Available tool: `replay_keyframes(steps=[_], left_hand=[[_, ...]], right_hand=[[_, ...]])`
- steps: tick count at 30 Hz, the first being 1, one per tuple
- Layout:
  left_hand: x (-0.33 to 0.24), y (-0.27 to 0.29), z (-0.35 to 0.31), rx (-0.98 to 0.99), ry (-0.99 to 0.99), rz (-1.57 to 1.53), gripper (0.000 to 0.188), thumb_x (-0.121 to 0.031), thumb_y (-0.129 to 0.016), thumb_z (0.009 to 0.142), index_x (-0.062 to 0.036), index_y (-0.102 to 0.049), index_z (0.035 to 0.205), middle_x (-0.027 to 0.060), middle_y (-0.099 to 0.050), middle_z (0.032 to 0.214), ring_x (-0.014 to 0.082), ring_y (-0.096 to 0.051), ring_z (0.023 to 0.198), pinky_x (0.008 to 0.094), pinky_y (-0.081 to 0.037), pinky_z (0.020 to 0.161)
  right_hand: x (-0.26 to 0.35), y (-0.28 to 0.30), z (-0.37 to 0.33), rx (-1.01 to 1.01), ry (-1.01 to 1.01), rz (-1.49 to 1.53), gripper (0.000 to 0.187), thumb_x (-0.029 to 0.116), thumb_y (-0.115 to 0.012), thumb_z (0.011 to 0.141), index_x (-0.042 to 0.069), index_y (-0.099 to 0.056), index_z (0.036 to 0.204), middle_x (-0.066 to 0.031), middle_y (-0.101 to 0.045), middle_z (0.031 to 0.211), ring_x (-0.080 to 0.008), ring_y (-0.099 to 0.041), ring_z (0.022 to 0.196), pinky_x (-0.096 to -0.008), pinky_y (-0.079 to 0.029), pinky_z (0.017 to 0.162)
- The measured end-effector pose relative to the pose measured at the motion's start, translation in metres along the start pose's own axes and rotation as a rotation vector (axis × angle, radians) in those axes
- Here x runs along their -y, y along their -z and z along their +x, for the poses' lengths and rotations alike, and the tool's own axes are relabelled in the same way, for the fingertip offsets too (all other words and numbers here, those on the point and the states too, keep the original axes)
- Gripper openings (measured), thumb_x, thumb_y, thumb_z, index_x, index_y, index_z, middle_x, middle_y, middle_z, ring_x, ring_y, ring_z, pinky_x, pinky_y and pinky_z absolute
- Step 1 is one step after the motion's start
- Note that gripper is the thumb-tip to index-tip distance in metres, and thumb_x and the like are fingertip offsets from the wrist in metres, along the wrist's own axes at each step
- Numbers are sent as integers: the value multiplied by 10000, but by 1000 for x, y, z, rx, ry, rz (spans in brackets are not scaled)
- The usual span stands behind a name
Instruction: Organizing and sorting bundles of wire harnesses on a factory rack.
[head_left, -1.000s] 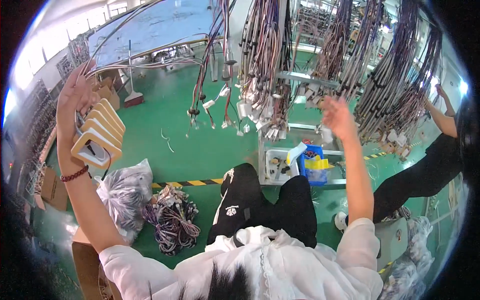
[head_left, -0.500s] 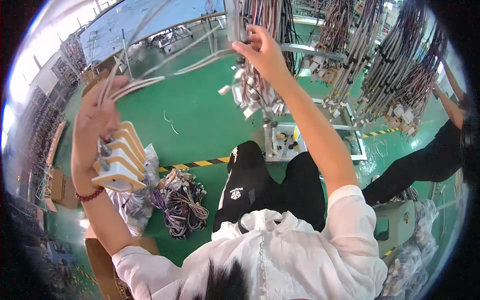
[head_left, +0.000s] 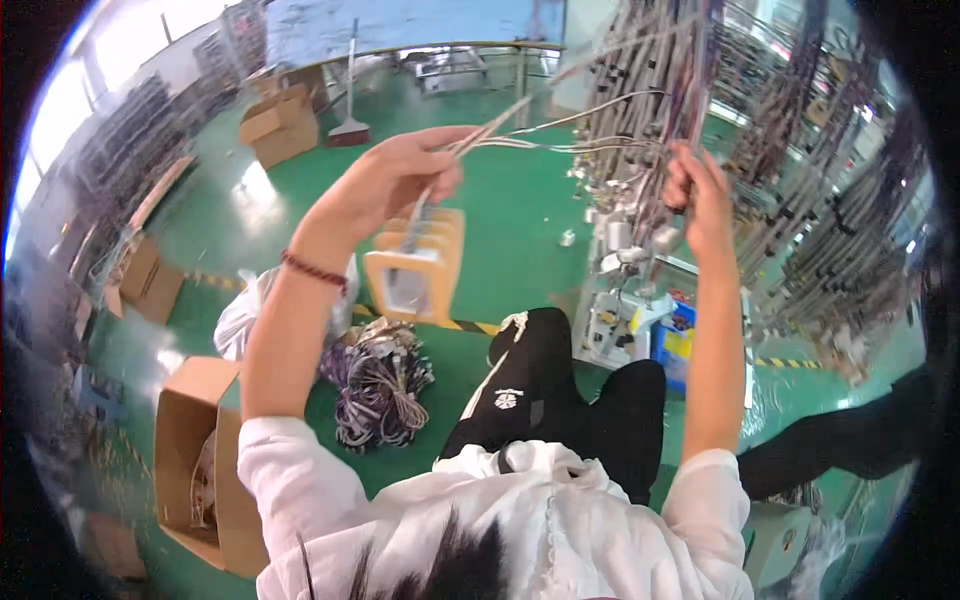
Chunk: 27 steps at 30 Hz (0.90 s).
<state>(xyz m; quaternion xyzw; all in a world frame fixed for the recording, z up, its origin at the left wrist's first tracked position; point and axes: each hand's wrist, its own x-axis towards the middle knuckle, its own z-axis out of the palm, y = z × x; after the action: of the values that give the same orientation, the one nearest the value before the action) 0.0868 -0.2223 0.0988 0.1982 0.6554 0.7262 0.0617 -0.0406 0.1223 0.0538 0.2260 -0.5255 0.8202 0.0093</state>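
Note:
My left hand (head_left: 400, 178) is closed round a few thin whitish cables (head_left: 520, 147), which run right toward the hanging bundle and slant up out of view. Below that hand dangle several stacked yellow-and-white frame-shaped parts (head_left: 412, 275), blurred by motion. At the right, my right hand (head_left: 697, 195) has its fingers curled in against a hanging bundle of cables (head_left: 640, 110) with white connectors at the lower ends. The whitish cables reach close to its fingertips; exactly which strands it grips is hard to make out.
More cable bundles (head_left: 840, 210) hang at the right, near another person's dark-clothed leg (head_left: 850, 435). Coiled harnesses (head_left: 375, 390) lie on the green floor beside an open carton (head_left: 185, 390). A blue bin (head_left: 673, 345) sits in the rack. A broom (head_left: 349, 130) stands far off near another box (head_left: 280, 125).
My view has turned left. My left hand, with the cables and dangling frames, has come closer to the right hand. The right hand's fingers have curled in and lie lower along the bundle.

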Motion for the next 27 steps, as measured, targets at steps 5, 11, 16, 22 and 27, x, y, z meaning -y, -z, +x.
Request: replay_keyframes(steps=[5, 11, 16, 22, 27], left_hand=[[8, 15, 2, -37, 11, -55, 440, -141, -463, 937, 49, -393, 1328, 5, -530, 836, 83, -495, 776, 217, -440, 751], [17, -4, 29, -32, -28, -93, 476, -171, -492, 933, 70, -382, 1328, -30, -459, 772, 66, -435, 722, 187, -400, 684], [-1, -11, 22, -162, -43, 368, 482, -161, -558, 867, 59, -456, 1283, -72, -429, 761, 25, -367, 679, 174, -318, 606], [-16, -14, 19, -492, -391, 551, 403, -181, -524, 876, 8, -537, 1232, -38, -552, 857, 38, -432, 708, 180, -340, 617], [-71, 6, -2, -564, -576, 572, 482, -256, -499, 907, 31, -468, 1292, -42, -403, 739, 49, -375, 639, 179, -399, 701]], right_hand=[[-9, -4, -13, -32, 55, 115, 148, 155, -551, 917, 27, -550, 993, 19, -431, 664, -65, -357, 509, -235, -291, 490], [-9, 14, -17, -167, 156, -95, 183, 164, -557, 911, 7, -560, 1005, 17, -458, 673, -78, -421, 557, -230, -347, 524], [-10, 7, -27, -155, 183, -52, 173, 177, -555, 908, 27, -541, 994, 31, -430, 665, -44, -377, 530, -195, -300, 476], [-7, 16, -37, -124, 188, 24, 182, 197, -541, 924, 19, -534, 963, 41, -411, 625, -32, -344, 496, -196, -288, 452], [0, 15, -22, -167, 107, -112, 240, 256, -524, 938, 28, -574, 881, 35, -445, 610, -41, -369, 472, -200, -296, 447]])
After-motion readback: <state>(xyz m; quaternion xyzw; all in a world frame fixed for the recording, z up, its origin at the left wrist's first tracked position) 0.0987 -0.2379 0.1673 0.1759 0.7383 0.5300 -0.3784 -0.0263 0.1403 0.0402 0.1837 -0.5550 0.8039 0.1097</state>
